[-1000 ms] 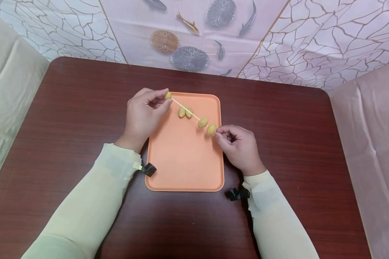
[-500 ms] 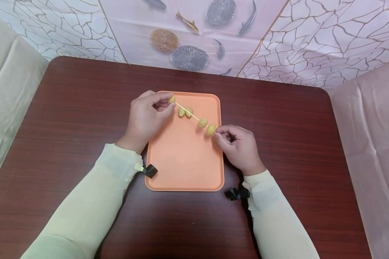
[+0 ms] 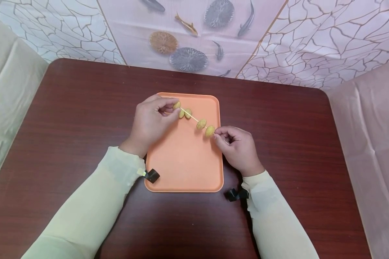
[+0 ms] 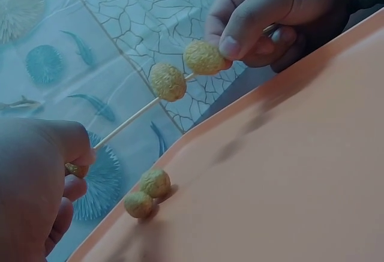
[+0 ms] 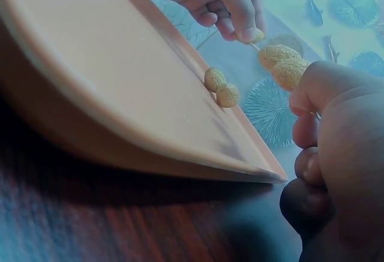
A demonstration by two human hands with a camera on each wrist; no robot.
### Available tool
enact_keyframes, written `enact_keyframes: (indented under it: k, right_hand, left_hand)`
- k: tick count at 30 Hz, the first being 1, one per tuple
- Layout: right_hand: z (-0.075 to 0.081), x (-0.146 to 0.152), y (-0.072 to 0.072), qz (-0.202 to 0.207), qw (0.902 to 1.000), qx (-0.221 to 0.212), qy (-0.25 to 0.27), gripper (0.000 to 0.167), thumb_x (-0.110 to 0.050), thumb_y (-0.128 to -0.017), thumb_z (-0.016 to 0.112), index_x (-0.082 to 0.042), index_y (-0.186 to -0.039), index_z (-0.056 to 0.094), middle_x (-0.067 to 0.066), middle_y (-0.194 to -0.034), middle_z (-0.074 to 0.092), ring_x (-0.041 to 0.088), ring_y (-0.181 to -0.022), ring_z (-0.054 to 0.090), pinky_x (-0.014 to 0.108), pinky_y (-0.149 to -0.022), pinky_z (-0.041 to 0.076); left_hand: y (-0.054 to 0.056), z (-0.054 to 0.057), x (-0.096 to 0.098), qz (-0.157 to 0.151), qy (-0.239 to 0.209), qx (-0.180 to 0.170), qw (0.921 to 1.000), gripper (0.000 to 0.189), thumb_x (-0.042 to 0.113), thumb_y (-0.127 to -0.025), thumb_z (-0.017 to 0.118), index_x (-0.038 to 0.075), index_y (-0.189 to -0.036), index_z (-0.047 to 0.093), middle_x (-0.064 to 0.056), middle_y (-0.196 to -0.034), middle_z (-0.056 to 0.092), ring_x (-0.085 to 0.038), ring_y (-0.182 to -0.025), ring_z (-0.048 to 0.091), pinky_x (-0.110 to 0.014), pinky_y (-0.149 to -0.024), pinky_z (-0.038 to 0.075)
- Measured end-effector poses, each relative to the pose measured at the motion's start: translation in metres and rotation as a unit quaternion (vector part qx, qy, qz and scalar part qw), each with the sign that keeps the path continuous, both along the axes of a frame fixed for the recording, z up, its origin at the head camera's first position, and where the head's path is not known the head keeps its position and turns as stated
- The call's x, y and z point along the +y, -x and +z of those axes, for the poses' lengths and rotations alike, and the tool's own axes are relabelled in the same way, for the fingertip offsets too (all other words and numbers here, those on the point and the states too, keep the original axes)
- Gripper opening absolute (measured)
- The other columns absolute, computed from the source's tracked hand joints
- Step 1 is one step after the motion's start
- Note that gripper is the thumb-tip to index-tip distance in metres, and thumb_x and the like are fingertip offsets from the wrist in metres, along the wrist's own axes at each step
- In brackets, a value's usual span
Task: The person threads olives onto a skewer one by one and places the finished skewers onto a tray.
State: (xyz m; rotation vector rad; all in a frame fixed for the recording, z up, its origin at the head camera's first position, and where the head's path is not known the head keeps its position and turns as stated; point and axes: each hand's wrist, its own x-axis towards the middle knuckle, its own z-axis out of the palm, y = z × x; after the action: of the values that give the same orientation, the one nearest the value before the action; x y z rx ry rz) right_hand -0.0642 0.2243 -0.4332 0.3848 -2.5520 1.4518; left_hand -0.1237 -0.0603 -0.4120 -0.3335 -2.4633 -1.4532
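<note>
A thin pale skewer [image 3: 189, 114] is held slantwise above the orange tray [image 3: 185, 169]. Two golden, wrinkled oval balls [image 4: 168, 82] are threaded on it near its right end. My right hand [image 3: 238, 149] pinches the skewer just beyond them, its other fingers curled. At the far left end, my left hand [image 3: 153, 120] pinches a third golden ball [image 3: 177, 105] between thumb and forefinger, with the skewer leading into it. In the left wrist view that ball is mostly hidden by the fingers. Two loose balls [image 4: 147, 192] lie touching each other on the tray, toward its far edge.
The tray lies on a dark red-brown wooden table [image 3: 295, 151]. Behind the table hangs a patterned cloth [image 3: 220, 39] with fish and crackle lines. Pale cloth covers [image 3: 372, 129] flank both sides. A black strap piece [image 3: 235, 194] sticks out at the right wrist.
My left hand has moved right and toward me with its ball, closing some of the gap to the other two balls on the skewer. The right hand has hardly moved.
</note>
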Motion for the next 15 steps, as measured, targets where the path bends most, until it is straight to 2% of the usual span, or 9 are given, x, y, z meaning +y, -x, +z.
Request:
enact_keyframes:
  k: [6, 10, 15]
  right_hand:
    - [-0.001, 0.000, 0.000, -0.002, 1.0000, 0.003, -0.005, 0.006, -0.012, -0.101, 0.083, -0.006, -0.101, 0.085, 0.001, -0.082, 0.070, 0.007, -0.069, 0.058, 0.014, -0.064, 0.047]
    - [-0.001, 0.000, 0.000, -0.001, 1.0000, 0.004, -0.007, 0.008, -0.013, -0.101, 0.084, -0.005, -0.101, 0.084, 0.001, -0.081, 0.070, 0.008, -0.069, 0.057, 0.014, -0.063, 0.047]
    - [-0.001, 0.000, 0.000, 0.001, 1.0000, 0.005, -0.007, 0.005, -0.011, -0.101, 0.084, -0.007, -0.102, 0.085, 0.001, -0.081, 0.070, 0.008, -0.069, 0.057, 0.014, -0.063, 0.047]
  left_hand:
    - [-0.001, 0.000, 0.004, -0.011, 0.007, 0.028, 0.9995, 0.021, 0.012, -0.094, 0.090, 0.009, -0.115, 0.090, -0.006, -0.096, 0.079, -0.016, -0.092, 0.072, -0.021, -0.078, 0.062]
    - [-0.003, 0.000, 0.008, -0.020, 0.015, 0.034, 0.9991, 0.020, 0.011, -0.094, 0.089, 0.009, -0.114, 0.090, -0.007, -0.095, 0.078, -0.017, -0.090, 0.072, -0.016, -0.077, 0.058]
    - [-0.006, 0.001, 0.012, -0.029, 0.023, 0.032, 0.9988, 0.020, 0.013, -0.095, 0.090, 0.009, -0.114, 0.089, -0.004, -0.093, 0.077, -0.016, -0.089, 0.071, -0.021, -0.076, 0.060]
